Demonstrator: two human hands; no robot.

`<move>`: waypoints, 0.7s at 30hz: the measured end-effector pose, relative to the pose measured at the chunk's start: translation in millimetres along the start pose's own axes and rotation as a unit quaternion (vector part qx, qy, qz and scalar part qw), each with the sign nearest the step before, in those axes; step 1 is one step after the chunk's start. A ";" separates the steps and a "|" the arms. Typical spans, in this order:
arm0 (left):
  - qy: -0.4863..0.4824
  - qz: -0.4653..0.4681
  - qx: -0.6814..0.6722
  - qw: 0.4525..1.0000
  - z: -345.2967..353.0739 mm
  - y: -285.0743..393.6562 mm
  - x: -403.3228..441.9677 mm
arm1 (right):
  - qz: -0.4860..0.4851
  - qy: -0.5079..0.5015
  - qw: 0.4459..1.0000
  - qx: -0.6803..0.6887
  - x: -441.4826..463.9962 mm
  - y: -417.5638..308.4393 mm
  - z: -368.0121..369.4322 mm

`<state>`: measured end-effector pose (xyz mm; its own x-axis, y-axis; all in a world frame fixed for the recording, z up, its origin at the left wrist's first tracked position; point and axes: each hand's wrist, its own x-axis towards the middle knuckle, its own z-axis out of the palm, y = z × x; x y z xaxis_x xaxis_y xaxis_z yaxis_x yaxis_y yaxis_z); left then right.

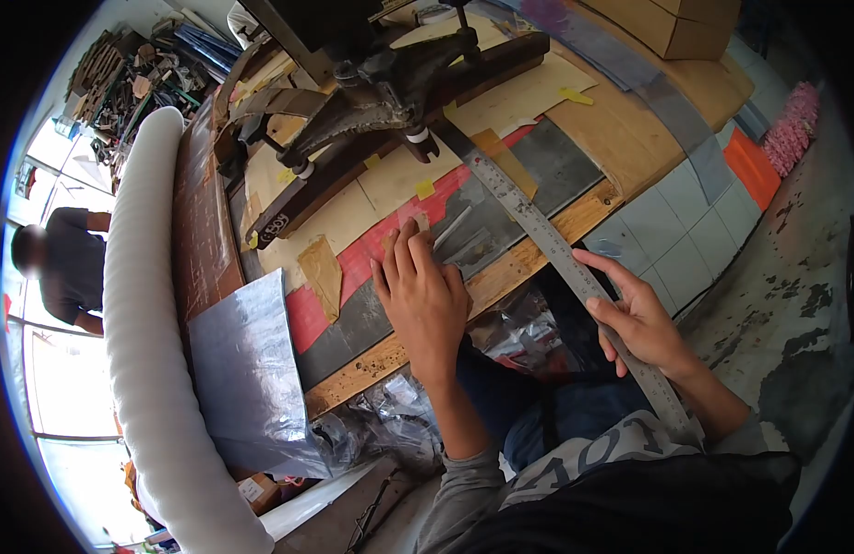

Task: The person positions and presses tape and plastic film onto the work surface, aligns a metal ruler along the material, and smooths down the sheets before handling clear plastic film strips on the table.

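Note:
A long steel ruler (527, 210) slants from under the machine's edge down towards my lap. My right hand (641, 319) grips its lower half, thumb on top and index finger stretched along the side. My left hand (425, 300) rests over the work surface, fingers bent and close together. At its fingertips shows a small tan edge, too covered to make out. Beneath lie a red strip (360, 242) and a dark grey mat (360, 328). A yellow tape piece (425, 189) sticks just beyond my fingers, and a brown tape piece (322, 277) lies to their left.
A heavy black press (372, 102) stands over the board. A silvery sheet (247, 355) hangs at the front left, beside a tall white foam roll (150, 305). Another person (72, 263) is at far left. A cardboard box (662, 28) sits at back right.

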<state>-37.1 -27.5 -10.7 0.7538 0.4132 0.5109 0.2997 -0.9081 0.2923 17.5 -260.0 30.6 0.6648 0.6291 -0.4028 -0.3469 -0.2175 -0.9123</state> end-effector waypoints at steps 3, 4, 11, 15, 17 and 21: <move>0.002 0.001 0.004 1.000 0.7 -0.1 -0.1 | -0.001 -0.002 1.000 0.001 0.1 1.6 -0.7; 0.003 0.002 0.006 1.000 0.8 -0.1 -0.1 | -0.001 -0.002 1.000 0.002 0.0 1.5 -0.7; -0.001 -0.001 0.001 1.000 0.5 0.6 0.6 | 0.000 0.001 1.000 0.007 -0.2 0.3 0.7; -0.003 0.002 0.002 1.000 -0.8 1.4 1.4 | -0.001 0.000 1.000 0.006 0.5 2.7 0.7; -0.001 0.006 0.002 1.000 -0.9 1.4 1.3 | 0.001 -0.005 1.000 0.004 -0.3 2.5 0.0; 0.001 0.009 0.002 1.000 -0.1 0.7 0.8 | 0.000 -0.004 1.000 0.005 -1.1 -0.1 0.8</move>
<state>-36.3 -27.8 -10.0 0.7582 0.3967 0.5175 0.2888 -0.9159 0.2789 16.3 -260.1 31.3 0.6593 0.6352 -0.4023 -0.3530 -0.2109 -0.9116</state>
